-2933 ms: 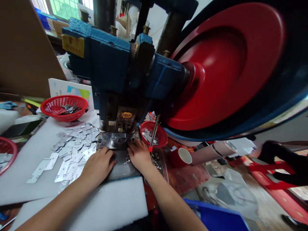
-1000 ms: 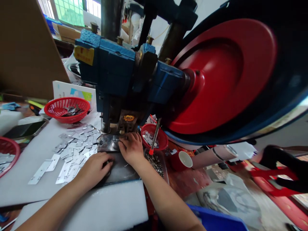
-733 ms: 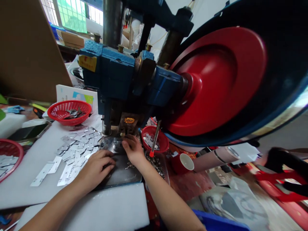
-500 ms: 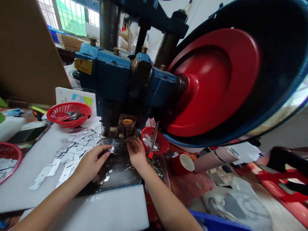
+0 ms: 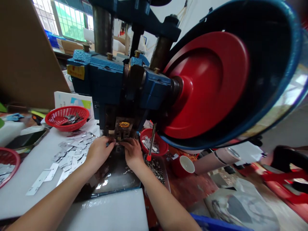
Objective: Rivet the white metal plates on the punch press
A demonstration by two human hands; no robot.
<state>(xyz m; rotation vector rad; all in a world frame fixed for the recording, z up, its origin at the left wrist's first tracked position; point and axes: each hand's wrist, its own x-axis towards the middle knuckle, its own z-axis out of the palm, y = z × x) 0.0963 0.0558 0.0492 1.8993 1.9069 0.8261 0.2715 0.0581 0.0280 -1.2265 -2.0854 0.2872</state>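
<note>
Both my hands are at the die under the ram of a blue punch press (image 5: 113, 80). My left hand (image 5: 98, 151) reaches in from the left with its fingers pinched at the die. My right hand (image 5: 131, 151) meets it from the right, fingers curled; a small metal piece seems to lie between the fingertips but is mostly hidden. A shiny steel bed plate (image 5: 113, 178) lies below both hands. Loose flat metal plates (image 5: 69, 153) are scattered on white foam to the left.
A large red flywheel (image 5: 211, 83) with a blue rim fills the right. Red baskets stand at back left (image 5: 66, 117), far left (image 5: 6, 163) and right of the die (image 5: 154, 145). A red cup (image 5: 181, 164), a red-handled tool (image 5: 150, 142) and white foam (image 5: 108, 211) are near.
My left hand has left the bed plate and moved up to the die beside my right hand. The view has shifted slightly down and to the left.
</note>
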